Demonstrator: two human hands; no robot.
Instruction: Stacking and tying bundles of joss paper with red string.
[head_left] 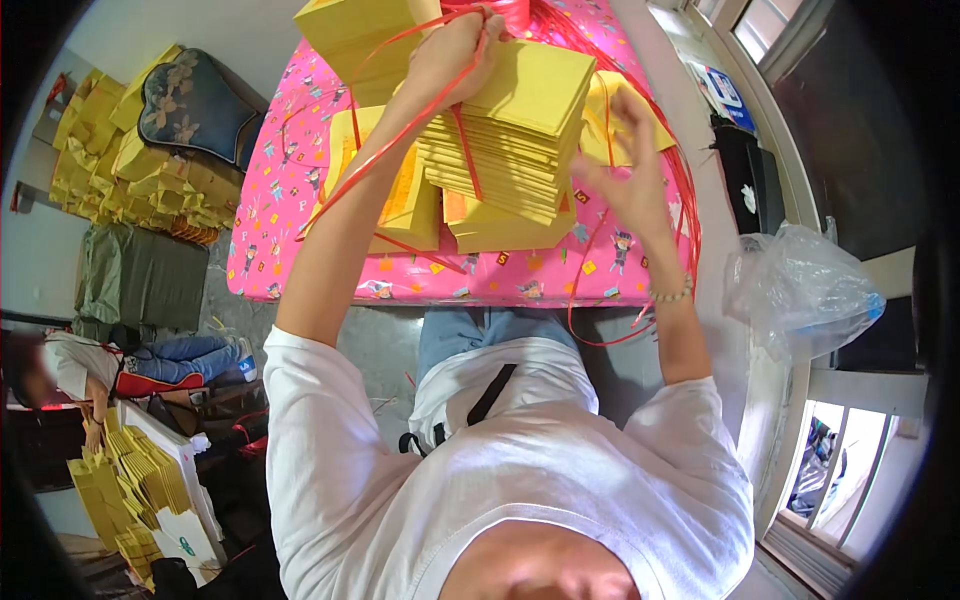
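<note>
A stack of folded yellow paper point(500, 150) stands tilted on top of other yellow bundles, with red plastic string point(467, 150) running down its near side. My left hand point(458, 58) is closed at the stack's far left edge, with the red string pinched in its fingers. One length of string trails down across my left forearm. By the stack's right side, my right hand point(632, 165) has its fingers apart and curved, slightly blurred, with nothing seen in it. Under the stack lie yellow bundles point(510, 232), and a taller yellow block point(355, 40) stands at the far left.
The table wears a pink patterned cover point(270, 250). Loose red string point(685, 190) hangs along its right edge. A clear plastic bag point(805, 290) lies at right. Yellow bundles point(95, 160) pile up beside a dark chair point(195, 105). Another person point(85, 365) sits at left handling yellow paper.
</note>
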